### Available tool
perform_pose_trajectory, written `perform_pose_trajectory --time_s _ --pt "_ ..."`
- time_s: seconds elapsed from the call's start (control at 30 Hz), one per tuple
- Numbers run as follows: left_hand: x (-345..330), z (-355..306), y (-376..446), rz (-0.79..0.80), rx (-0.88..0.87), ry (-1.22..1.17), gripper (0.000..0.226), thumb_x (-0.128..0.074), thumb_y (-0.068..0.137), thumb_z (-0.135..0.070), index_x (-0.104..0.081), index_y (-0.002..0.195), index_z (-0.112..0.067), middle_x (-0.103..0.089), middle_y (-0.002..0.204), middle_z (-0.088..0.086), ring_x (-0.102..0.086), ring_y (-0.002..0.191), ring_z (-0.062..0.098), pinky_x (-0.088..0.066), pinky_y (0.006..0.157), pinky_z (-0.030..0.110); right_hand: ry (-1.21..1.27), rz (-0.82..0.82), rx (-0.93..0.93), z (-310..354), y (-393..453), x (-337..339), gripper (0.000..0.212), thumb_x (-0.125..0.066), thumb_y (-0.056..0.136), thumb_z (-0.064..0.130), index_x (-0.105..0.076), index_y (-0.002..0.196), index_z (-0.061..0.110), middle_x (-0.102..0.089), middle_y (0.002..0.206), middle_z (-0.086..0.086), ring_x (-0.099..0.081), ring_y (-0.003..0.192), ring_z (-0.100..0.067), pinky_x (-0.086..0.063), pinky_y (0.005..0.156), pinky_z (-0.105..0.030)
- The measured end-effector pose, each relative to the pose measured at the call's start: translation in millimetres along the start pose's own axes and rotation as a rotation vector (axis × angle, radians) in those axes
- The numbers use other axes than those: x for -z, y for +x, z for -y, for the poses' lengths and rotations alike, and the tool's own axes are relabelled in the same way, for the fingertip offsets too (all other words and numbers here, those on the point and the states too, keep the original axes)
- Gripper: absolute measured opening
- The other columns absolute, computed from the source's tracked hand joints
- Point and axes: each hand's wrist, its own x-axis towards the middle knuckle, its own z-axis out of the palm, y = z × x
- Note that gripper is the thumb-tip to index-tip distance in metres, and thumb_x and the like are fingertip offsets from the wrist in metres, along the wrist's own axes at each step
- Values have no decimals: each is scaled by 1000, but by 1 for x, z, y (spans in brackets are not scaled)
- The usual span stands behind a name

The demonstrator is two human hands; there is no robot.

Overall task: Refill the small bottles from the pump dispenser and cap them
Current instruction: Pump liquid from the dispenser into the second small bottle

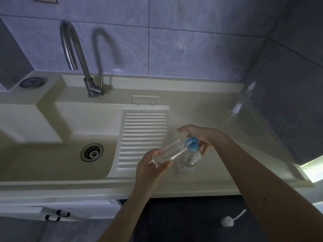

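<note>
A clear pump dispenser [189, 159] with a blue pump head [191, 143] stands on the counter right of the ribbed washboard. My right hand [201, 135] rests on top of the blue pump head, fingers spread over it. My left hand [152, 167] grips a small clear bottle [167, 152] by its base, tilted with its open mouth against the blue nozzle. A second small clear bottle [246, 92] stands at the far right corner of the counter. Beside it lies a white spray cap with its tube [236, 110].
A cream sink basin [70, 130] with a metal drain [91, 152] lies to the left, under a curved steel tap [76, 56]. The ribbed washboard [144, 135] slopes into the basin. A tiled wall stands behind. A white plug with cord [227, 221] lies on the dark floor.
</note>
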Motion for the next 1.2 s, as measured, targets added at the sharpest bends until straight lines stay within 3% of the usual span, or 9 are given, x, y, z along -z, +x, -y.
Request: perform_pose_trajectory --time_s 0.07,0.2,0.37,0.5,0.67,0.8,0.87,1.0,1.2 --pt "0 0 1 -3 -2 4 30 -77 75 -8 -65 102 -13 -65 85 -14 -62 68 -10 -43 56 6 -9 -5 -10 0 1 0 50 -46 92 51 -53 120 10 -49 114 -10 -51 119 -40 -43 100 -53" --pt "1 1 0 -16 -12 15 32 -78 74 -8 -66 103 -11 -66 87 -14 -62 70 -8 -44 58 6 -40 -91 17 0 4 -7 42 -46 91 40 -50 121 12 -52 121 -15 -57 105 -40 -51 90 -49" --pt "3 10 2 -18 4 14 33 -78 74 -9 -66 105 -11 -67 90 -13 -64 74 -5 -46 60 8 -72 -248 60 -1 5 -15 28 -43 84 24 -59 95 4 -60 96 -17 -64 78 -37 -57 74 -39" --pt "3 11 2 -11 27 12 34 -77 75 -11 -65 107 -13 -66 92 -13 -64 73 -7 -45 58 7 -65 -297 66 -2 5 -17 21 -43 84 22 -57 82 7 -57 79 -9 -56 60 -27 -47 55 -27" --pt "1 9 0 -4 5 21 32 -77 76 -10 -63 105 -17 -65 93 -12 -62 73 -10 -45 57 6 -67 -247 57 -3 6 -14 24 -44 88 28 -57 95 8 -53 82 -7 -56 67 -28 -50 68 -34" --pt "2 3 -1 -15 -11 11 31 -77 75 -10 -64 103 -17 -66 91 -11 -62 71 -10 -45 57 6 3 -38 -31 0 4 -5 32 -48 89 46 -58 88 16 -55 111 -11 -57 103 -39 -45 84 -47" --pt "2 1 0 -3 -17 17 31 -77 75 -10 -64 103 -16 -66 91 -10 -62 72 -10 -44 57 6 14 -21 -50 -1 5 -3 39 -49 88 49 -57 102 14 -50 120 -12 -53 112 -42 -44 86 -51" --pt "3 0 1 11 -18 21 31 -77 76 -10 -63 103 -16 -65 89 -11 -62 71 -11 -44 56 6 -13 -59 -36 1 6 -6 48 -48 88 46 -49 122 12 -52 121 -14 -56 106 -40 -47 83 -47" --pt "3 9 0 9 -2 20 28 -78 75 -13 -65 99 -14 -66 90 -12 -65 73 -4 -46 58 8 -69 -266 75 -4 7 -11 21 -44 86 24 -53 83 6 -58 86 -12 -59 72 -27 -48 67 -31"
